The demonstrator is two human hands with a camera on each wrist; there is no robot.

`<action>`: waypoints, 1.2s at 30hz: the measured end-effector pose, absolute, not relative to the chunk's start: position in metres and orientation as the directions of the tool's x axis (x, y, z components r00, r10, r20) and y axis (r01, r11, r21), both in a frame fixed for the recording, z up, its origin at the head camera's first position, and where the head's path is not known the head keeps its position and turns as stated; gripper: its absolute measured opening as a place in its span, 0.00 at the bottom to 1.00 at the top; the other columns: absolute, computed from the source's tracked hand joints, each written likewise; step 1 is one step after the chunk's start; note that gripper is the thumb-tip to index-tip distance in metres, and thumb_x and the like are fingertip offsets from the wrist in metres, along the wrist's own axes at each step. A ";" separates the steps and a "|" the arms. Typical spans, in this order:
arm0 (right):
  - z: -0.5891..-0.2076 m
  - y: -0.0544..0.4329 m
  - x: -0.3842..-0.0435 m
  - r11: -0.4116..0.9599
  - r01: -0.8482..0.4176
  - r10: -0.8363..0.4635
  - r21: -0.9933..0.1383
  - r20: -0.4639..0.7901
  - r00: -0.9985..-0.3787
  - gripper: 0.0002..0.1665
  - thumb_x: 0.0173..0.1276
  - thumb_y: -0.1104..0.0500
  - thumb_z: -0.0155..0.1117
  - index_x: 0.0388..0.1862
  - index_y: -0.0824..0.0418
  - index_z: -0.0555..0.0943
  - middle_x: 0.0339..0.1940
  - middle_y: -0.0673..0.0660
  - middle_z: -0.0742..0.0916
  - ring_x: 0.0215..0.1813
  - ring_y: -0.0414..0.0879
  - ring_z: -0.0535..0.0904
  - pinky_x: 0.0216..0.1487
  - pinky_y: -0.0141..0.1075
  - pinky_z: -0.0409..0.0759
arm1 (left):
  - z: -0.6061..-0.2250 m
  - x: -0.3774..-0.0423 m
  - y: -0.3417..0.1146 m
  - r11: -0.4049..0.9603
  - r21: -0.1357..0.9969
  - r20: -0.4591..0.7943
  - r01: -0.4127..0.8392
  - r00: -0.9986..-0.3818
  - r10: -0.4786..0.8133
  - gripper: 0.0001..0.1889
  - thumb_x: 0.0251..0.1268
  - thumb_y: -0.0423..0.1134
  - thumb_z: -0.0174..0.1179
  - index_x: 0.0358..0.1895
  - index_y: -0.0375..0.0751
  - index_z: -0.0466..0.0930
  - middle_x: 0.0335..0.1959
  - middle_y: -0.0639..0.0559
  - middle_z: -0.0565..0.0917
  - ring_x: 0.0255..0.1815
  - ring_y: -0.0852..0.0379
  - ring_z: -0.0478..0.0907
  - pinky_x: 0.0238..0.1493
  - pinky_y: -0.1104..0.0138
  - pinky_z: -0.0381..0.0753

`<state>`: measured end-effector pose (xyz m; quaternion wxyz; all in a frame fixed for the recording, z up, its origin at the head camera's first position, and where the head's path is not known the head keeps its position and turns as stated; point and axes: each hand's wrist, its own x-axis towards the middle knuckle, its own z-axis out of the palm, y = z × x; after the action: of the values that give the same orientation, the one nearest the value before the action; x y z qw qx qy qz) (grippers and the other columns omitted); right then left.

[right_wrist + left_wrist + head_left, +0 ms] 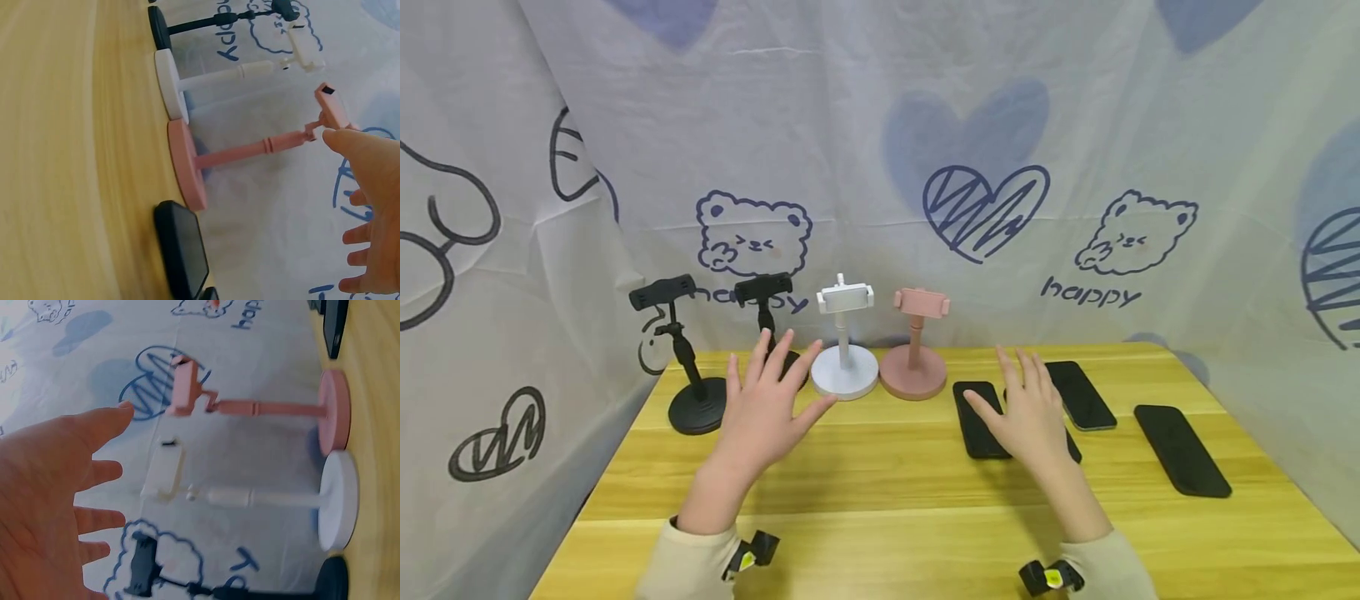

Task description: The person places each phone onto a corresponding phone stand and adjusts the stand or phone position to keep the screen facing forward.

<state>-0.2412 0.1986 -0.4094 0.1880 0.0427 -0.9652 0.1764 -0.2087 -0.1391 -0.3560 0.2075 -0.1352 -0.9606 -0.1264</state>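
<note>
My left hand (765, 419) hovers over the table with its fingers spread, holding nothing. Behind it, partly hidden by the fingers, stands a black phone stand (764, 289); another black phone stand (685, 354) is farther left. A white phone stand (844, 367) and a pink phone stand (914, 367) stand upright side by side in the middle. My right hand (1028, 417), also spread and holding nothing, is above the phones. A black phone (976, 421) lies left of it, a second phone (1072, 446) is mostly covered by it, and a third phone (1082, 396) lies just beyond.
Another black phone (1182, 450) lies at the right of the wooden table (880, 500). A white curtain (865, 108) printed with hearts and bears hangs behind the table and along its sides. The stands line up near the table's back edge.
</note>
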 end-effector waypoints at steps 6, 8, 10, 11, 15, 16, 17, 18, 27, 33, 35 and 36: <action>-0.420 0.202 -0.248 0.932 -0.141 0.004 -0.333 0.399 -0.917 0.52 0.65 0.30 0.56 0.78 0.55 0.54 0.75 0.69 0.62 0.75 0.70 0.56 0.68 0.68 0.58 | -0.343 -0.205 -0.165 0.935 0.173 0.485 0.309 -0.853 0.192 0.37 0.62 0.61 0.59 0.74 0.57 0.61 0.77 0.41 0.59 0.80 0.37 0.44 0.70 0.31 0.42; -0.424 0.202 -0.251 0.933 -0.144 0.005 -0.330 0.412 -0.911 0.52 0.65 0.31 0.57 0.78 0.55 0.54 0.74 0.69 0.63 0.74 0.70 0.58 0.67 0.68 0.60 | -0.339 -0.203 -0.173 0.938 0.167 0.499 0.304 -0.846 0.185 0.37 0.63 0.61 0.59 0.74 0.56 0.61 0.76 0.40 0.59 0.80 0.37 0.45 0.71 0.31 0.42; -0.427 0.201 -0.253 0.934 -0.143 0.009 -0.328 0.421 -0.907 0.52 0.64 0.31 0.58 0.78 0.55 0.54 0.74 0.69 0.64 0.73 0.70 0.59 0.66 0.68 0.61 | -0.336 -0.202 -0.182 0.942 0.156 0.515 0.298 -0.838 0.180 0.37 0.63 0.60 0.60 0.74 0.56 0.61 0.76 0.39 0.60 0.79 0.36 0.46 0.70 0.31 0.42; -0.429 0.201 -0.255 0.935 -0.142 0.011 -0.326 0.425 -0.905 0.52 0.64 0.31 0.58 0.78 0.55 0.54 0.73 0.70 0.64 0.72 0.70 0.60 0.65 0.68 0.62 | -0.334 -0.202 -0.186 0.944 0.151 0.522 0.293 -0.835 0.175 0.37 0.63 0.59 0.60 0.74 0.56 0.61 0.76 0.39 0.60 0.79 0.36 0.46 0.71 0.31 0.42; -0.437 0.199 -0.260 0.937 -0.117 0.031 -0.329 0.411 -0.911 0.52 0.64 0.32 0.59 0.79 0.54 0.53 0.73 0.70 0.65 0.70 0.70 0.63 0.62 0.67 0.65 | -0.328 -0.202 -0.201 0.949 0.134 0.562 0.286 -0.810 0.165 0.37 0.62 0.56 0.62 0.74 0.54 0.61 0.75 0.37 0.61 0.79 0.35 0.47 0.70 0.31 0.43; -0.439 0.199 -0.261 0.937 -0.110 0.035 -0.331 0.402 -0.915 0.52 0.64 0.32 0.59 0.79 0.54 0.53 0.72 0.70 0.65 0.69 0.70 0.63 0.62 0.67 0.66 | -0.327 -0.202 -0.205 0.950 0.131 0.574 0.285 -0.803 0.162 0.38 0.62 0.55 0.63 0.74 0.54 0.61 0.74 0.37 0.61 0.79 0.35 0.47 0.70 0.31 0.43; -0.441 0.198 -0.263 0.938 -0.104 0.037 -0.332 0.394 -0.918 0.52 0.64 0.32 0.59 0.79 0.54 0.53 0.72 0.70 0.65 0.69 0.71 0.63 0.61 0.66 0.66 | -0.325 -0.203 -0.208 0.950 0.128 0.585 0.284 -0.796 0.159 0.38 0.61 0.54 0.64 0.74 0.54 0.61 0.74 0.36 0.62 0.78 0.35 0.47 0.69 0.30 0.44; -0.443 0.197 -0.264 0.937 -0.098 0.040 -0.334 0.384 -0.923 0.52 0.64 0.32 0.59 0.79 0.54 0.53 0.72 0.70 0.65 0.69 0.71 0.63 0.61 0.66 0.66 | -0.324 -0.204 -0.212 0.951 0.126 0.595 0.283 -0.789 0.156 0.38 0.61 0.54 0.64 0.74 0.54 0.61 0.74 0.36 0.62 0.79 0.35 0.47 0.69 0.30 0.44; -0.460 0.189 -0.271 0.945 -0.051 0.028 -0.324 0.235 -0.972 0.53 0.66 0.33 0.57 0.80 0.55 0.49 0.72 0.73 0.63 0.69 0.74 0.62 0.61 0.68 0.65 | -0.315 -0.211 -0.242 0.956 0.181 0.633 0.233 -0.771 0.068 0.38 0.63 0.50 0.64 0.75 0.52 0.60 0.75 0.37 0.59 0.79 0.36 0.44 0.69 0.29 0.40; -0.464 0.188 -0.274 0.945 -0.008 0.037 -0.327 0.130 -0.991 0.53 0.67 0.35 0.58 0.80 0.56 0.49 0.72 0.74 0.63 0.69 0.73 0.61 0.60 0.67 0.66 | -0.314 -0.212 -0.264 0.954 0.232 0.643 0.190 -0.766 -0.003 0.36 0.64 0.50 0.62 0.75 0.52 0.59 0.75 0.35 0.59 0.79 0.35 0.44 0.69 0.28 0.38; -0.464 0.187 -0.277 0.946 0.004 0.041 -0.325 0.106 -0.993 0.53 0.66 0.35 0.58 0.80 0.56 0.48 0.72 0.74 0.63 0.69 0.74 0.61 0.60 0.67 0.66 | -0.314 -0.213 -0.270 0.951 0.249 0.644 0.181 -0.765 -0.023 0.36 0.65 0.51 0.61 0.75 0.52 0.59 0.75 0.35 0.59 0.79 0.35 0.44 0.69 0.28 0.38; -0.465 0.187 -0.280 0.946 0.008 0.041 -0.324 0.093 -0.995 0.53 0.66 0.35 0.58 0.80 0.56 0.48 0.72 0.74 0.63 0.69 0.74 0.60 0.60 0.67 0.65 | -0.314 -0.214 -0.272 0.949 0.260 0.646 0.178 -0.762 -0.034 0.35 0.66 0.51 0.60 0.75 0.51 0.59 0.75 0.35 0.58 0.79 0.35 0.44 0.69 0.28 0.38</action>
<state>-0.2795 0.1870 -0.4647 0.0495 -0.0125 -0.9852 0.1638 -0.2142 -0.2724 -0.3145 0.3424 -0.0390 -0.9259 -0.1547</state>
